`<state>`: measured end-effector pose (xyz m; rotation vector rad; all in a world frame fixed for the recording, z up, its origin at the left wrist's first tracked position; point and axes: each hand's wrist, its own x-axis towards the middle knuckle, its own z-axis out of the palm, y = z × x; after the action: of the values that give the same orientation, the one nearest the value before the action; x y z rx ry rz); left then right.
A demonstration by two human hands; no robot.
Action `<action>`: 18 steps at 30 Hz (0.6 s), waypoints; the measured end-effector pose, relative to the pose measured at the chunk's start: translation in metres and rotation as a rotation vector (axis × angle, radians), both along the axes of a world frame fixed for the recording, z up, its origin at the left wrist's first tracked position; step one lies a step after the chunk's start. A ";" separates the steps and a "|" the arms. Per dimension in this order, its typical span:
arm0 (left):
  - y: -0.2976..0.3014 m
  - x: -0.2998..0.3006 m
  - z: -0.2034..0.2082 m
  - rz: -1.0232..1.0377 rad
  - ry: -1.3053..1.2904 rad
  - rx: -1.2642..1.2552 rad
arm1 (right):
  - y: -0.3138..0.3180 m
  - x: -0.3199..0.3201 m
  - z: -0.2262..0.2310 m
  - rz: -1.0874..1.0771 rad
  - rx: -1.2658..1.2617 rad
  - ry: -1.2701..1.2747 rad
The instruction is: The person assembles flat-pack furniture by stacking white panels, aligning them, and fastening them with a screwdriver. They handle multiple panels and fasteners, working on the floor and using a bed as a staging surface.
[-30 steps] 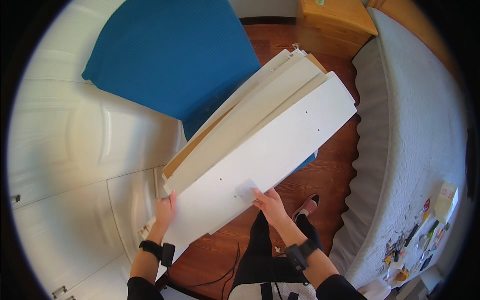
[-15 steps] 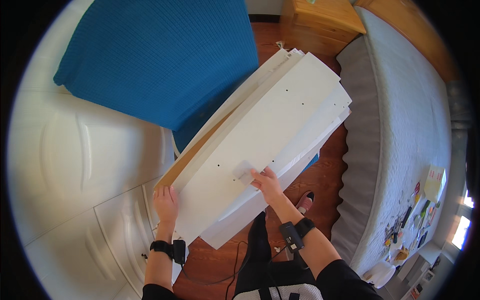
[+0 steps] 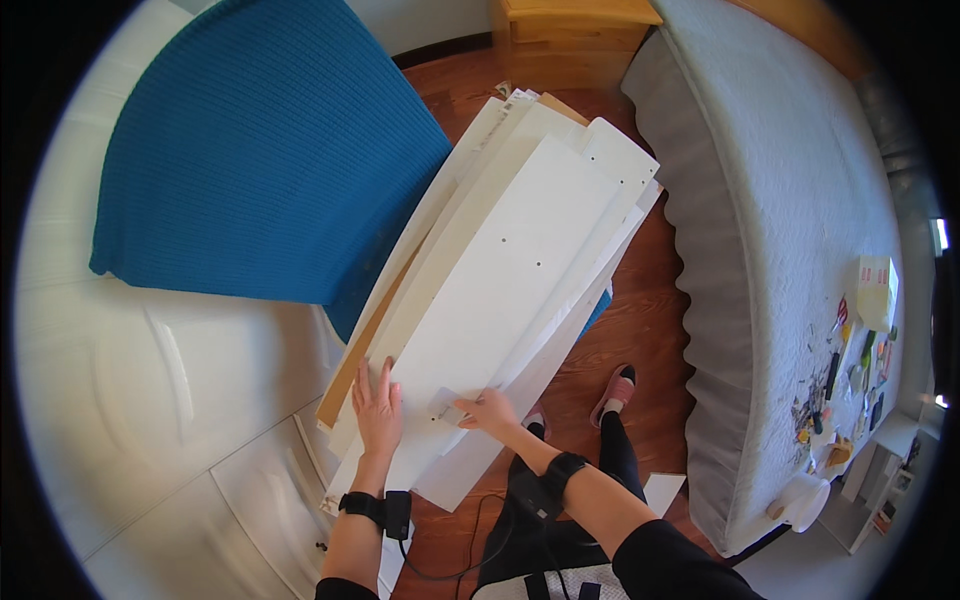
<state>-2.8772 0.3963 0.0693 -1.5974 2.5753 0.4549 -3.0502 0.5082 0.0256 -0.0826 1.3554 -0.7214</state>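
I am looking down at a stack of long white flat boards [image 3: 500,270] running from the lower centre of the frame toward the upper middle. My left hand [image 3: 377,410] is lying open, palm flat, on the near end of the top board. My right hand [image 3: 487,410], just beside it, is pinching a small white paper label [image 3: 444,404] on that board. A blue knitted blanket [image 3: 250,160] is filling the upper left, and a grey quilted bed [image 3: 800,230] the right.

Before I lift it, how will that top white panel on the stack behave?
The top white panel looks long, flat and rigid, so probably stiff, not floppy. Its smooth face may slide over the stack beneath. Held near one end, its far end would likely sag awkwardly.
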 end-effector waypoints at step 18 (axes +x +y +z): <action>-0.032 -0.035 0.000 -0.033 0.085 -0.046 | 0.027 -0.101 0.011 0.051 -0.134 0.125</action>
<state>-2.9124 0.3643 0.0693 -1.5807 2.6886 0.4742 -3.1512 0.5347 0.0362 -0.2713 1.4177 -0.7739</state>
